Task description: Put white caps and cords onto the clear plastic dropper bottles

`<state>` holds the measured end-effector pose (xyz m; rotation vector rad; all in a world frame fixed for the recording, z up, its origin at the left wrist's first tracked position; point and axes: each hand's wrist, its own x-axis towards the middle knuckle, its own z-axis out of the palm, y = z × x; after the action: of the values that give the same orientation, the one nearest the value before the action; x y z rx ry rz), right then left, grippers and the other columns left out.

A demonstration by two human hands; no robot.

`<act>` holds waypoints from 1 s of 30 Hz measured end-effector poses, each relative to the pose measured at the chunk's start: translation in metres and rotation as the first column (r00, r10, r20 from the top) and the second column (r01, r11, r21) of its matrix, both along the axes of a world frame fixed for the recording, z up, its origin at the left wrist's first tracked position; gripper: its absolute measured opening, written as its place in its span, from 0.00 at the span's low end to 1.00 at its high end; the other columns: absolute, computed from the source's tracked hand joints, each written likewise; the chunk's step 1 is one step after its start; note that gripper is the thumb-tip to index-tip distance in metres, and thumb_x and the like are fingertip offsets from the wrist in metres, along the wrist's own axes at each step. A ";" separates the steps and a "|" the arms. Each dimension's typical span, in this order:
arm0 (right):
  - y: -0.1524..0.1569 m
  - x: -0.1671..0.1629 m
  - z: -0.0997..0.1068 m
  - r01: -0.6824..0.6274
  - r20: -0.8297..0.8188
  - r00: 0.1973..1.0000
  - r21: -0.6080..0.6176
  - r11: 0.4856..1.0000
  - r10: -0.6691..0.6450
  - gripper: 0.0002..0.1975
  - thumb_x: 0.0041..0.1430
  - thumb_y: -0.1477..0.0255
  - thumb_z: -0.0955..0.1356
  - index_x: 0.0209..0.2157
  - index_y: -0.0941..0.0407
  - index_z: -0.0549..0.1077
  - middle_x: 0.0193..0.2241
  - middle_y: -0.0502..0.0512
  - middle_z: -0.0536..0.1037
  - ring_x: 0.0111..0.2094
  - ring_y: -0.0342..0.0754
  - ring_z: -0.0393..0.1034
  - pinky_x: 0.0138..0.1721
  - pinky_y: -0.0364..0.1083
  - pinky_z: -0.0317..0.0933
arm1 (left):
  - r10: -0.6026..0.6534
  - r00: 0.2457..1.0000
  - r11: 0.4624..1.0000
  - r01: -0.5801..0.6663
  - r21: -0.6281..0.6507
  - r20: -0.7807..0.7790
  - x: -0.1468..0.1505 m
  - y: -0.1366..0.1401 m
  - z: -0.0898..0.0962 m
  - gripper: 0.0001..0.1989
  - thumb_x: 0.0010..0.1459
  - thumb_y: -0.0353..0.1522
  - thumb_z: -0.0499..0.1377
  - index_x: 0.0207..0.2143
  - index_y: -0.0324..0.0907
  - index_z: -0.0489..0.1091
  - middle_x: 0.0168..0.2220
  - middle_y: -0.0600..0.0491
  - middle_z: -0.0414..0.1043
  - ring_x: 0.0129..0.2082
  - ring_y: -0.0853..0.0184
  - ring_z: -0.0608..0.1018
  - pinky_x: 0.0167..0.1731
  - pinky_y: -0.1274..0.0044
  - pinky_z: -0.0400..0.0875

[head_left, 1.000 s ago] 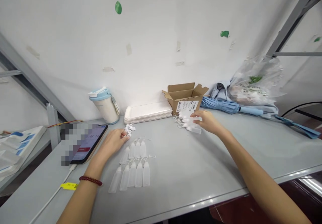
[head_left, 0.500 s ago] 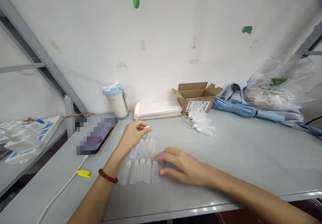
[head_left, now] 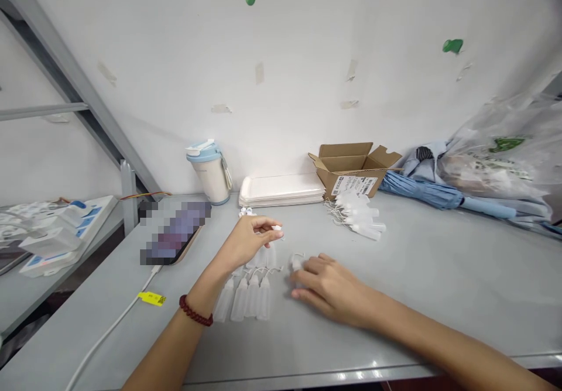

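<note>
My left hand (head_left: 250,242) pinches a small white cap (head_left: 277,228) between thumb and fingertips, above the back row of bottles. Below it, several translucent plastic squeeze bottles (head_left: 252,300) with thin strings at their necks lie side by side in two rows, the back one partly covered by that hand. To the right of the rows, my right hand (head_left: 322,285) has its fingers closed on one squeeze bottle (head_left: 297,261); its neck and string stick out past the fingers, and the rest is hidden. Small white pieces (head_left: 246,211) lie just behind my left hand.
More squeeze bottles (head_left: 357,218) are heaped before an open cardboard box (head_left: 369,163). A stack of white trays (head_left: 281,191) and a cup (head_left: 211,177) stand by the wall. A phone (head_left: 180,236) with its cable lies left; a folded blue umbrella (head_left: 421,191) and plastic bag (head_left: 496,163) lie right.
My right hand has drawn one bottle from the front row's right end, moving it right and slightly back. My left hand has shifted right with the cap. The view has turned slightly left.
</note>
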<state>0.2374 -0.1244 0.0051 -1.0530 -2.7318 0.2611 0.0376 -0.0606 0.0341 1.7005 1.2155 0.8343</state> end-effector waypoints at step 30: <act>0.020 0.019 0.007 -0.475 -0.626 0.498 -0.776 0.415 -0.599 0.13 0.60 0.60 0.64 0.35 0.53 0.57 0.26 0.46 0.63 0.20 0.37 0.44 0.24 0.40 0.43 | -0.277 0.959 0.961 0.278 0.000 0.052 0.017 -0.021 0.003 0.10 0.55 0.35 0.58 0.38 0.40 0.73 0.36 0.52 0.72 0.28 0.71 0.70 0.28 0.80 0.66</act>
<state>0.2563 -0.1047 0.0118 -0.7650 -1.3320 1.9016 0.0545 -0.0817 0.0371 1.7814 0.9163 0.6961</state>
